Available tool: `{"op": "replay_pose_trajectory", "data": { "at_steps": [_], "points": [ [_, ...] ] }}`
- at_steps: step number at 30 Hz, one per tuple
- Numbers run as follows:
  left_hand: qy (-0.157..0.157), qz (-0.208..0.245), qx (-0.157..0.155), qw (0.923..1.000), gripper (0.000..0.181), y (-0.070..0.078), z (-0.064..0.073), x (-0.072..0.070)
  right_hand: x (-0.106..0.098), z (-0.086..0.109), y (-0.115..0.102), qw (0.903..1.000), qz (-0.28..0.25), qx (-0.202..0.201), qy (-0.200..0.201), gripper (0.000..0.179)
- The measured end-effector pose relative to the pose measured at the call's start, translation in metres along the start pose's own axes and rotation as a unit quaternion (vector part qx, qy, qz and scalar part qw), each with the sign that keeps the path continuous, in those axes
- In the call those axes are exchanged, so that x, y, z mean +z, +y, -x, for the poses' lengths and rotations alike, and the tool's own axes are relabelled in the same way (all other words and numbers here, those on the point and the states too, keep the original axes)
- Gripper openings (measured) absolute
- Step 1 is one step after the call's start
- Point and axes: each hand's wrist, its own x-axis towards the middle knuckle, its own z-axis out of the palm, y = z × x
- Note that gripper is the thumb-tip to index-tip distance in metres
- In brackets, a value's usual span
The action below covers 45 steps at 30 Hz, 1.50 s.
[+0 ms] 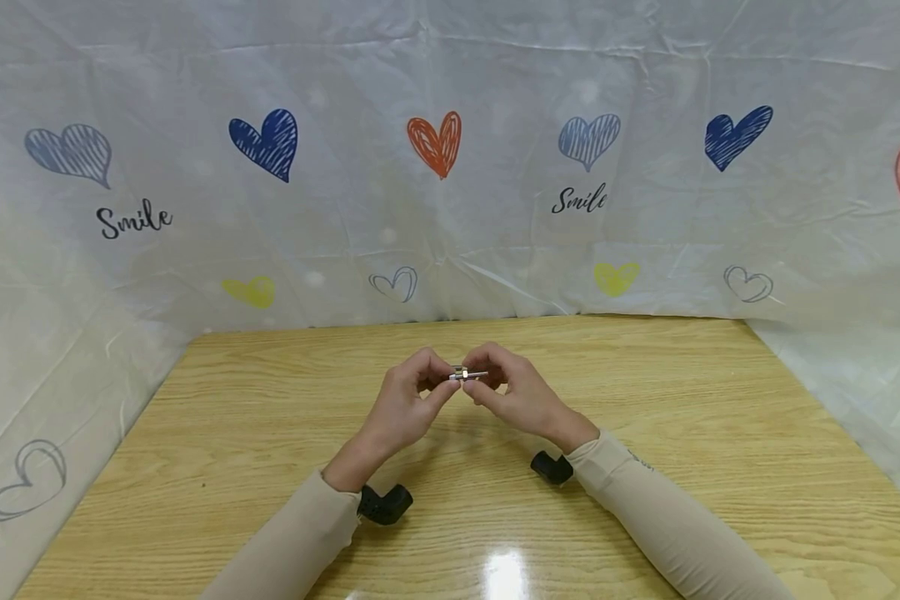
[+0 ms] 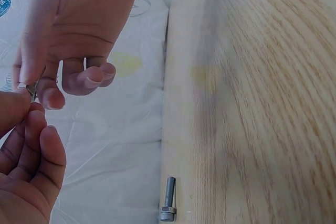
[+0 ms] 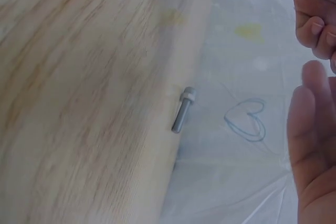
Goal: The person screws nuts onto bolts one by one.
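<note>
Between my hands in the head view is a small silver bolt with a nut (image 1: 465, 375), its shank lying sideways. My left hand (image 1: 407, 398) pinches the bolt's left end between thumb and fingertips. From the other side, the thumb and index finger of my right hand (image 1: 521, 396) meet around the nut. The left wrist view shows the held metal (image 2: 32, 90) mostly covered by fingertips; the right wrist view leaves it out of frame. A second grey bolt (image 2: 168, 199), with a nut beside its head, lies on the table beyond the hands.
The wooden table (image 1: 270, 433) reaches back to a white curtain (image 1: 345, 208) printed with hearts and words. Black camera mounts (image 1: 387, 505) sit at both wrists, below the beige sleeves.
</note>
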Motion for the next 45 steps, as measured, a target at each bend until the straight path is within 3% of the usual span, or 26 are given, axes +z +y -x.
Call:
{"op": "replay_pose_trajectory", "data": {
  "at_steps": [6,12,16,19,24,29,37,40,45],
  "points": [
    [-0.001,-0.001,-0.006,1.0000,0.007,-0.003,0.000,0.000,0.002,-0.001,0.008,0.9995,-0.019,-0.025,-0.002,0.016],
    [0.005,-0.005,0.008,0.9999,0.007,-0.003,-0.001,0.000,0.006,-0.001,0.036,0.9999,-0.012,-0.004,-0.008,0.009],
    [0.006,-0.006,0.009,0.9999,0.006,-0.004,-0.001,0.000,0.006,0.000,0.041,0.9999,-0.003,0.006,-0.013,0.013],
    [0.005,-0.004,0.008,0.9999,0.008,-0.004,-0.001,0.000,0.006,0.000,0.040,0.9999,0.001,0.007,-0.011,0.019],
    [0.006,0.003,0.007,1.0000,0.007,-0.003,-0.001,0.000,0.005,-0.001,0.039,1.0000,-0.001,0.007,0.000,0.011],
    [0.008,0.005,0.005,0.9999,0.006,-0.003,-0.002,0.000,0.005,-0.001,0.035,0.9999,0.001,-0.006,0.010,0.022],
    [0.000,0.001,0.006,1.0000,0.006,-0.003,-0.001,-0.001,0.001,0.000,0.001,0.9996,-0.015,-0.025,0.001,0.011],
    [0.000,0.003,0.011,0.9999,0.006,-0.004,-0.002,-0.001,0.001,0.000,0.002,0.9999,-0.008,-0.013,-0.002,0.007],
    [0.001,0.002,0.013,0.9999,0.007,-0.004,-0.002,-0.001,0.005,-0.001,0.026,1.0000,0.007,0.001,-0.003,0.013]
  ]
}}
